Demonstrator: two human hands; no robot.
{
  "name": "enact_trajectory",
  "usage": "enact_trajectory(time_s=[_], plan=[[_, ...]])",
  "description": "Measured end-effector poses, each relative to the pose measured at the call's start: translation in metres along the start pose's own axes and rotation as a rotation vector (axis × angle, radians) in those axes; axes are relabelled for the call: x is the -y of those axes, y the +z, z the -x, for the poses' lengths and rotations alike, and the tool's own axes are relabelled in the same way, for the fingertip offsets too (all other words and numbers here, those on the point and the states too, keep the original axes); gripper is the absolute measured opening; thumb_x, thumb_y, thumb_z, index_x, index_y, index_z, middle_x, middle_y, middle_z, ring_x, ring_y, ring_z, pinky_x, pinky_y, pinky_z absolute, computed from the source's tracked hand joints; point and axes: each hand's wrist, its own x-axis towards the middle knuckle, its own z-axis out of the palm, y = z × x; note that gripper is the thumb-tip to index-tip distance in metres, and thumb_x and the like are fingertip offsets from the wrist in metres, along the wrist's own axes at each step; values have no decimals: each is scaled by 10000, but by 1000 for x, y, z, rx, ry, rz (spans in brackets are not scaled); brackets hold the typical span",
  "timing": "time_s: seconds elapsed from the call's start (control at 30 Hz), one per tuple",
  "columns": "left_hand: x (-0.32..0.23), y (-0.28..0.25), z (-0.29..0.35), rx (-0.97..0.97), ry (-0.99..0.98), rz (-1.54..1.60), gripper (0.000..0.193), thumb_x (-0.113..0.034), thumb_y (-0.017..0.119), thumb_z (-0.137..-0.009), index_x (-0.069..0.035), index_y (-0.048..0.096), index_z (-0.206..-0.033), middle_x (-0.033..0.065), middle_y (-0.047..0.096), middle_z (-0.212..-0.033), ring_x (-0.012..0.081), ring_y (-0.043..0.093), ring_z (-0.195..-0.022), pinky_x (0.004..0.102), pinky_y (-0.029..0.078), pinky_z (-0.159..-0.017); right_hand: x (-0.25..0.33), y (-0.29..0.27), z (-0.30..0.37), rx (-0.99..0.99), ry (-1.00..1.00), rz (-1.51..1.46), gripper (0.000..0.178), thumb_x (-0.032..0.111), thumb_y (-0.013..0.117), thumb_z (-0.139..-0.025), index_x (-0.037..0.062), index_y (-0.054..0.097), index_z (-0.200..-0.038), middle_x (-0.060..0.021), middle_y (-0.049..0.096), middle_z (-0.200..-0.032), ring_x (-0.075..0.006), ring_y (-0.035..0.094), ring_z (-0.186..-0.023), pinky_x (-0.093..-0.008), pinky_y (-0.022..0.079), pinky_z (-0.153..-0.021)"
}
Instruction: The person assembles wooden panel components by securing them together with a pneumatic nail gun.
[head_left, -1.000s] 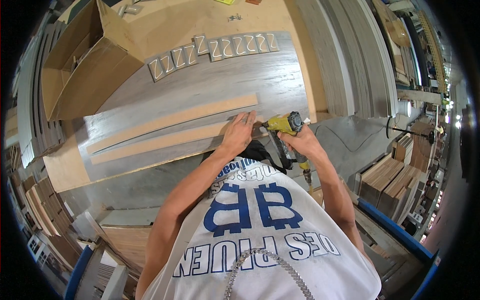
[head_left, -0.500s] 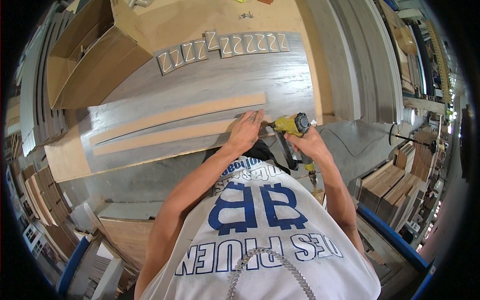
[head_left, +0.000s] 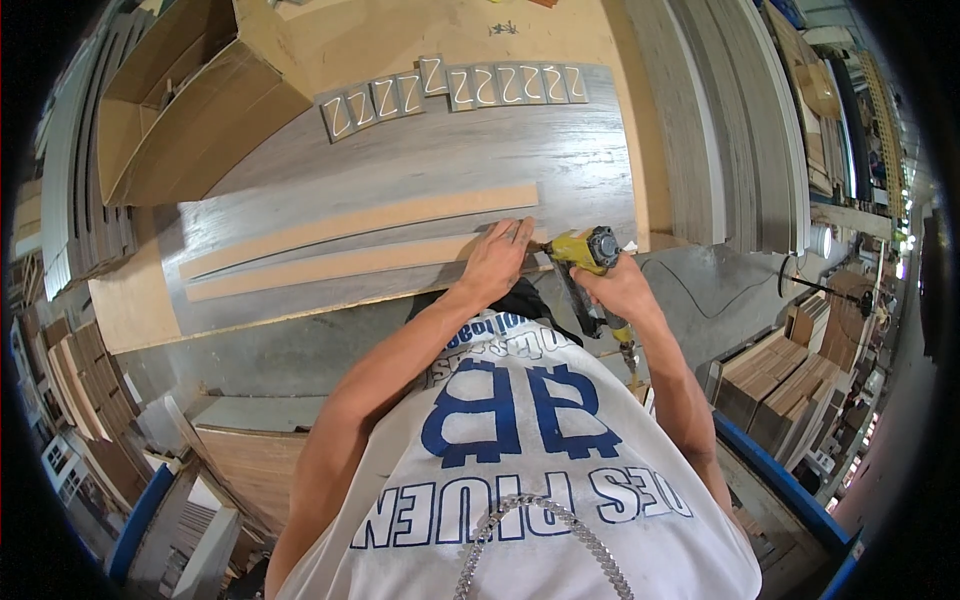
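Head view, looking down over the person's white printed shirt [head_left: 520, 470]. Left hand [head_left: 497, 262] lies flat, fingers stretched and close together, palm down on the right end of the nearer tan wood strip [head_left: 330, 268], pressing it onto the grey wood-grain panel [head_left: 420, 170]. Right hand [head_left: 618, 288] is wrapped tight round the grip of a yellow nail gun [head_left: 580, 250], fist closed; trigger finger hard to make out. Gun's nose points left at the strip end, just beside the left fingertips; whether the nose touches the wood cannot be told, the hand covers that spot. Gun's lower handle and magazine run down past the wrist, partly hidden by the right forearm; a hose or cord trails off below it, blurred.

Nearer strip is long, thin, plain light brown, running left to right along the panel's near edge. A second tan strip [head_left: 380, 215] lies parallel just beyond it, apart from both hands. Panel sits on a light wood workbench [head_left: 130, 305], its near edge close to the person's chest. At the panel's far edge a row of small grey tiles with white zigzag shapes [head_left: 450, 88]. Open cardboard box [head_left: 190, 110] at far left, cut by the rim. Stacked boards [head_left: 770, 370] at right, bent and blurred by the lens.
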Motion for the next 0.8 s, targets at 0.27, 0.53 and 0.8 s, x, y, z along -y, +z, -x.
enact_trajectory(time_s=[0.27, 0.53, 0.8], plan=[[-4, -6, -1, 54, -51, 28, 698, 26, 627, -769, 84, 396, -1425, 274, 598, -1228, 418, 514, -1226, 442, 451, -1031, -11, -5, -16, 4, 10, -95, 232, 216, 715, -868, -8, 692, -924, -49, 629, -628, -128, 589, -524, -308, 477, -523], [2, 7, -1, -24, -12, -14, 761, 31, 681, -707, 52, 414, -1419, 218, 593, -1171, 384, 547, -1164, 421, 479, -978, -5, -3, -21, -12, 22, -92, 281, 247, 725, -855, -23, 694, -925, -70, 643, -642, -137, 605, -525, -324, 499, -543], [6, -13, 4, -29, -51, -32, 697, -112, 709, -798, 32, 441, -1424, 202, 561, -1256, 366, 471, -1259, 455, 410, -1053, -13, -2, -15, -130, 9, 94, 400, 292, 743, -800, -60, 699, -985, -306, 697, -887, -454, 682, -943, -467, 542, -819]])
